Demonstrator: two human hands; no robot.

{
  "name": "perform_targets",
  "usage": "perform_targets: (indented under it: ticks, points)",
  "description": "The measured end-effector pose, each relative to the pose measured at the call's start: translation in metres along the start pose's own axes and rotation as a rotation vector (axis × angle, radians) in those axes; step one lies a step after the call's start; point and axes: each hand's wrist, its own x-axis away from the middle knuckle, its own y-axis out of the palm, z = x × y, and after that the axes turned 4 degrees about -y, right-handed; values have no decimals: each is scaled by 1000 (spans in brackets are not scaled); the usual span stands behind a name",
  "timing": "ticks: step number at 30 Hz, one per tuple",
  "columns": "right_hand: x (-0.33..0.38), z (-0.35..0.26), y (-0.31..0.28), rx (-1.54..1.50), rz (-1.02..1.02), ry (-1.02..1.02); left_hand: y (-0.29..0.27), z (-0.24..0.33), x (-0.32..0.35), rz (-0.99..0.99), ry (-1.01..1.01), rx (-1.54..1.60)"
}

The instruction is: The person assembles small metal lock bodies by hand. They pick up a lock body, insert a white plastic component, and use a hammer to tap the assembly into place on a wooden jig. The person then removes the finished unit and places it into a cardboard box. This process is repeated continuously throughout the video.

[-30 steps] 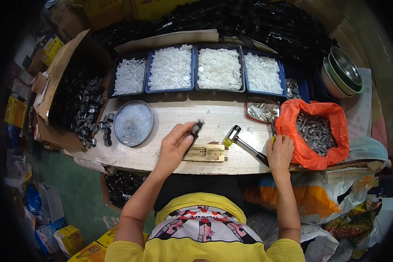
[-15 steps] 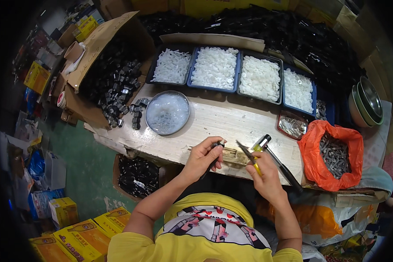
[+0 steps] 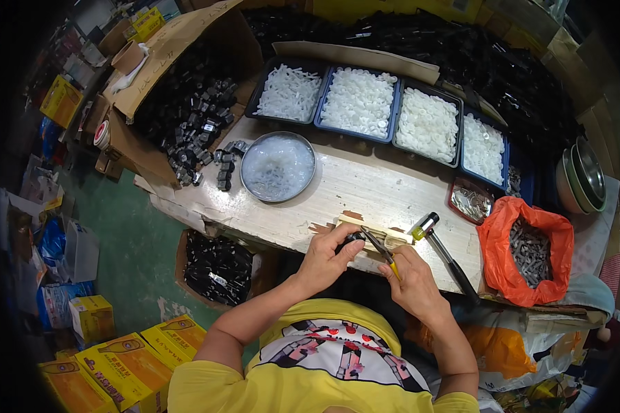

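My left hand (image 3: pixel 322 261) is closed around a small black piece (image 3: pixel 353 238), its thumb and forefinger pinching it at the table's near edge. In my right hand (image 3: pixel 417 283) is a pair of pliers (image 3: pixel 393 266) with yellow handles and dark, narrow jaws. Their tip reaches to the black piece, but whether it grips anything there I cannot tell. Just beyond both hands lies a pale wooden block (image 3: pixel 399 237), partly covered by them. A hammer (image 3: pixel 449 260) with a black handle and a yellow-and-black head rests right of the block.
Trays of white plastic parts (image 3: pixel 357 103) line the back. A round metal dish (image 3: pixel 278 166) holds something translucent. Left stands a carton (image 3: pixel 145 89) of black pieces. An orange bag (image 3: pixel 492 237) of grey parts and a red dish (image 3: pixel 461 206) of metal pieces sit right.
The pliers have come left, from apart to right at the black piece in my left hand. My left hand has shifted slightly right. The whole view has shifted a little.
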Motion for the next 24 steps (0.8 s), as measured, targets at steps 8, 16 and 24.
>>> perform_targets:
  ticks: [8, 16, 24]
  points:
    - [-4, -12, 1, 44, -164, -146, -37, -37, 14, -648, -459, 1128]
    - [-5, -5, 12, 4, -14, -43, -88, -88, 59, -112, -104, -962]
    - [25, 57, -27, 124, 236, 326, -198, -257, 123, 125, -587, -1473]
